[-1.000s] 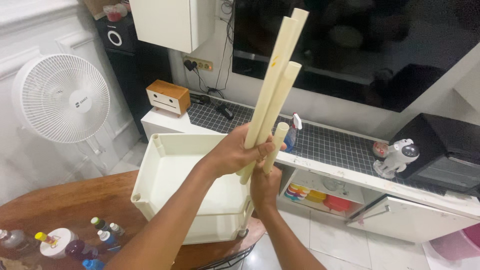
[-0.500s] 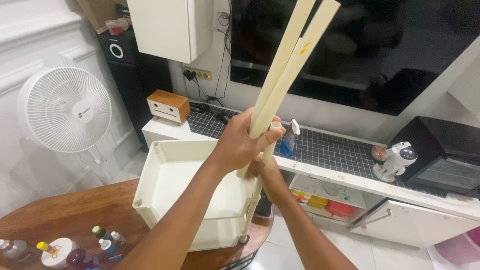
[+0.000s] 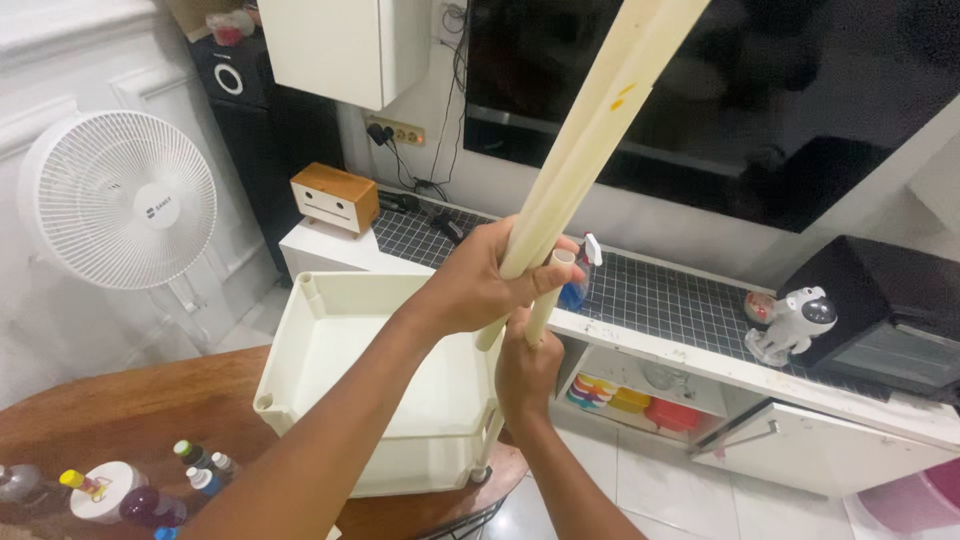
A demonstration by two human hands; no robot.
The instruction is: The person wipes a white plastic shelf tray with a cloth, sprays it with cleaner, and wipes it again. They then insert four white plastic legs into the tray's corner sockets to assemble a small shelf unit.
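The cream tubes (image 3: 600, 130) I grip run past the top edge; my left hand (image 3: 480, 285) hides their lower ends.

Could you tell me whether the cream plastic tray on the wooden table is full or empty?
Empty: the cream plastic tray shows only bare floor inside.

A cream plastic tray (image 3: 350, 370) was set on the round brown wooden desk (image 3: 130, 410), with small paint bottles (image 3: 195, 470) left of it and a white standing fan (image 3: 120, 200) behind.
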